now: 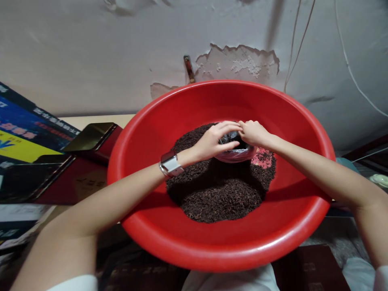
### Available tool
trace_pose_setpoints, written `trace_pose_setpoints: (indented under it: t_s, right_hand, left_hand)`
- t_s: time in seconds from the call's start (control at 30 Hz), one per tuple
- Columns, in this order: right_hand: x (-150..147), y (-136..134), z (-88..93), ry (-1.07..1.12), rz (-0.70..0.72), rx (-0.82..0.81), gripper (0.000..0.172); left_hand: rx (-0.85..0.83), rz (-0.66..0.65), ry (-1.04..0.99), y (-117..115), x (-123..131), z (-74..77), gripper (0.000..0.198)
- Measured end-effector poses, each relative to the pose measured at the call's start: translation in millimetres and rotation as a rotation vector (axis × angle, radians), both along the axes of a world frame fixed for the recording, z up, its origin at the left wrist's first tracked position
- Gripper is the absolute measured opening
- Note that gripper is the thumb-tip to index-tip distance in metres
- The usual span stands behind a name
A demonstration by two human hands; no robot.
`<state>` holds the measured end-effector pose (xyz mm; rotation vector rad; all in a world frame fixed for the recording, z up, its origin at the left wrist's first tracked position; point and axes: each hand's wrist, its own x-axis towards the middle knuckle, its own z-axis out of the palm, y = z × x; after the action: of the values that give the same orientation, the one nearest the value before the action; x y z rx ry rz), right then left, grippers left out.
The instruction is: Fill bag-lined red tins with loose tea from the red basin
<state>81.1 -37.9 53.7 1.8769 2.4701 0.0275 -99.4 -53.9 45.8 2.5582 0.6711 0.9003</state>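
Note:
A clear plastic bag (235, 156) with its mouth open and dark contents inside is over the dark, dry tea-like leaves (221, 198) in a big red basin (226, 258). My left hand (216, 139), a watch on its wrist, holds the bag at its mouth, thumb on the near side and fingers across the far side. Its fingertips meet my right hand (253, 132), which is closed on the bag's rim at the right. Whatever the right fingers pinch is hidden. Beside the bag a pink-red patterned piece (263, 157) shows, partly covered by leaves.
Boxes with printed lettering (28, 127) and a dark red box with a gold inner side (91, 137) stand left of the basin. Behind it rises a wall (91, 52) with peeling paint (239, 62) and hanging cords (298, 44). A dark red box (318, 266) lies below right.

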Motion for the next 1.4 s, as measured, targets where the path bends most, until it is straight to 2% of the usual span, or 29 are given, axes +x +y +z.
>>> trace_pose_setpoints:
  t_s: [0.1,0.17,0.2,0.3,0.37,0.43,0.67,0.8,0.87,1.0,1.03,1.1,1.17,1.27,1.33,1.4]
  right_hand:
    - [-0.1,-0.3,-0.3,0.009,-0.006,0.012,0.041]
    - [-0.2,-0.6,-0.5,0.021,-0.016,0.023,0.041]
    - [-0.3,-0.7,-0.6,0.026,-0.013,0.030,0.041]
    - [-0.5,-0.8,-1.1,0.033,-0.007,0.034,0.040]
    - [-0.8,-0.9,-1.1,0.031,-0.009,0.032,0.040]
    - [-1.3,-1.1,-1.0,0.025,-0.014,0.033,0.039]
    - [-1.7,-0.3,-1.6,0.003,-0.005,0.038,0.038]
    - [-1.3,0.0,-2.1,-0.007,0.013,0.051,0.037]
    - [-1.6,-0.8,-1.2,-0.006,0.010,0.045,0.037]
    - [-2.6,-3.1,1.8,-0.007,0.001,0.010,0.036]
    - [-2.7,-3.4,2.4,-0.006,0.001,0.009,0.036]
    - [-3.0,-3.6,2.8,0.001,-0.001,0.018,0.037]
    - [-3.1,-3.2,2.6,0.009,-0.002,0.020,0.038]
    - [-2.8,-1.8,0.8,0.021,0.000,0.013,0.037]
    - [-2.2,-0.5,-1.1,0.027,-0.001,0.021,0.038]
    - [-1.4,0.8,-3.0,0.028,0.002,0.035,0.038]
  left_hand:
    - [0.053,-0.235,0.181,-24.2,13.2,-11.0,0.021]
    - [-0.006,-0.407,0.341,-41.2,19.3,-26.1,0.028]
    - [-0.049,-0.466,0.431,-48.4,20.5,-35.4,0.038]
    - [-0.181,-0.522,0.719,-61.7,18.2,-62.9,0.077]
    - [-0.211,-0.510,0.828,-64.4,15.3,-74.8,0.084]
    - [-0.179,-0.494,0.858,-64.9,14.5,-79.1,0.080]
    - [0.099,-0.407,0.897,-65.2,19.8,-70.7,0.036]
    - [0.223,-0.397,0.798,-57.3,22.6,-50.8,0.031]
    - [0.292,-0.305,0.628,-49.2,21.6,-34.3,0.030]
    - [0.293,0.042,0.235,-21.1,8.2,-6.8,0.030]
    - [0.260,0.107,0.191,-12.8,3.3,-3.4,0.031]
    - [0.193,0.153,0.189,1.2,-5.2,0.0,0.032]
    - [0.167,0.139,0.231,7.4,-8.7,0.9,0.031]
    - [0.180,0.102,0.228,-2.9,-1.6,-1.2,0.025]
    - [0.138,-0.043,0.273,-18.8,7.5,-9.0,0.026]
    - [0.030,-0.294,0.443,-35.2,14.6,-24.6,0.030]
